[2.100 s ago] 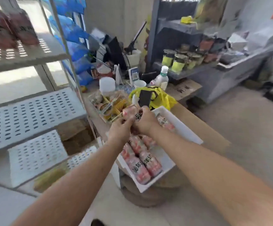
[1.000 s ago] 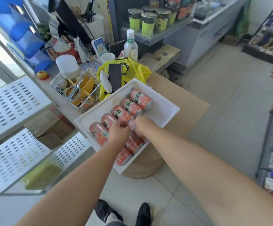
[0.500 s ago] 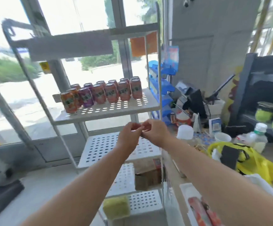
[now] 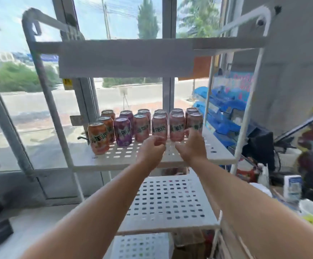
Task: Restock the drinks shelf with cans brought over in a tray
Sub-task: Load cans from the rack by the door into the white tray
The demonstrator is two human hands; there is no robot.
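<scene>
The white perforated drinks shelf [image 4: 125,156] holds several upright cans in two rows: an orange can [image 4: 97,139] at the front left, then a purple can [image 4: 123,131], then pink cans [image 4: 140,128] to the right. My left hand [image 4: 152,148] is curled in front of the base of one front pink can [image 4: 159,126]. My right hand [image 4: 191,144] has its fingers spread against the bases of the two rightmost front pink cans [image 4: 177,126]. Whether the left hand grips a can is hidden. The tray is out of view.
A bare perforated shelf [image 4: 166,199] lies below, with a cardboard box [image 4: 189,242] under it. A white panel [image 4: 125,57] spans the rack's top. Blue packets [image 4: 224,113] hang at the right. A cluttered counter with a small white box [image 4: 292,186] is further right. Windows stand behind.
My view swung from the tray up to the rack and moved closer. My hands, pinched together half a second ago, have parted and reached forward to the front cans on the drinks shelf.
</scene>
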